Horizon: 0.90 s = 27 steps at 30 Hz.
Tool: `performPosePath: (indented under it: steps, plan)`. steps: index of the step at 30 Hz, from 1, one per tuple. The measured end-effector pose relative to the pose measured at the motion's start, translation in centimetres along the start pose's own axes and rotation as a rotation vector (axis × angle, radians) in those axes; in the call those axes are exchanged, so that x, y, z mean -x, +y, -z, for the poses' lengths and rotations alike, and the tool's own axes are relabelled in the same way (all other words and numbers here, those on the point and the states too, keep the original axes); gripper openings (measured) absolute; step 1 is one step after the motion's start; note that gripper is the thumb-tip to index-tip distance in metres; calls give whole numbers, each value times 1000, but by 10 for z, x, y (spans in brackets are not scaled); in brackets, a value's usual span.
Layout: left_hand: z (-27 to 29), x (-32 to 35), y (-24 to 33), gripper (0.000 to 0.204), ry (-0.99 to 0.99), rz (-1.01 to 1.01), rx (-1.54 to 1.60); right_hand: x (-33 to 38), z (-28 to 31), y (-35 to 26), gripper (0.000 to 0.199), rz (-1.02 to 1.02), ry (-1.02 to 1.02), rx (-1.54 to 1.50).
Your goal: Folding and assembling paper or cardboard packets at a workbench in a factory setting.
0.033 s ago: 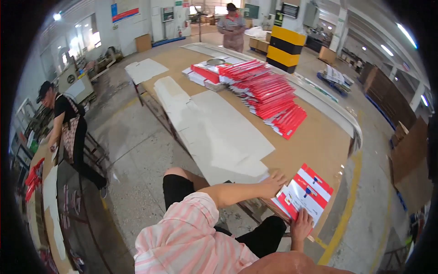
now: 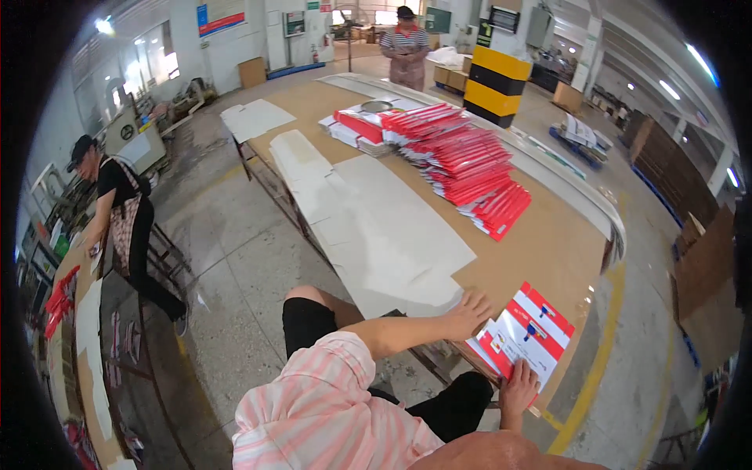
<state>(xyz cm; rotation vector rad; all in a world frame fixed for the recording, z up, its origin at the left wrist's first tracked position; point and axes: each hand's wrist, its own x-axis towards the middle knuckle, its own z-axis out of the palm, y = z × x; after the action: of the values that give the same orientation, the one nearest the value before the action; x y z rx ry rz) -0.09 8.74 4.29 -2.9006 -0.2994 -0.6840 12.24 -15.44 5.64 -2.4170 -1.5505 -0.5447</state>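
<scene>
A flat red and white printed packet (image 2: 526,333) with small blue pictures lies at the near right corner of the brown-topped table (image 2: 552,254). My left hand (image 2: 470,315) rests at the packet's left corner, fingers stretched out and slightly apart. Along the packet's near edge lies my right hand (image 2: 520,386), its fingertips flat on the printed face. Neither hand visibly grips anything, though the undersides of both are hidden. Farther up the table, a long overlapping pile of similar red and white packets (image 2: 462,153) fans toward me.
White paper sheets (image 2: 392,227) cover the table's left side. A round metal dish (image 2: 376,106) sits on the stacked packets at the far end. One person (image 2: 125,211) leans over a bench at left; another (image 2: 405,51) stands beyond the table, near a yellow-black pillar (image 2: 495,82).
The whole view has shifted slightly. My hands and the packet under them show no clear movement.
</scene>
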Motion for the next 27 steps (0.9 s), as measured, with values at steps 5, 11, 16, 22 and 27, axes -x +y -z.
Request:
performPosePath:
  steps: [5, 11, 16, 22, 27]
  plan:
    - [47, 22, -14, 51, -169, 585, 141, 3, 0, 10, 68, -32, -20, 7]
    - [29, 30, -16, 29, -229, 557, 249, 3, -9, 24, 63, 3, 17, 50]
    - [26, 35, 13, 24, -185, -103, -30, 19, 2, 38, 66, -48, -29, 65]
    - [74, 59, -69, 41, -314, -313, 234, 16, -1, 36, 67, -94, -54, 26]
    - [69, 34, -120, 18, -68, 69, 407, 3, -9, 40, 65, -41, -32, 50]
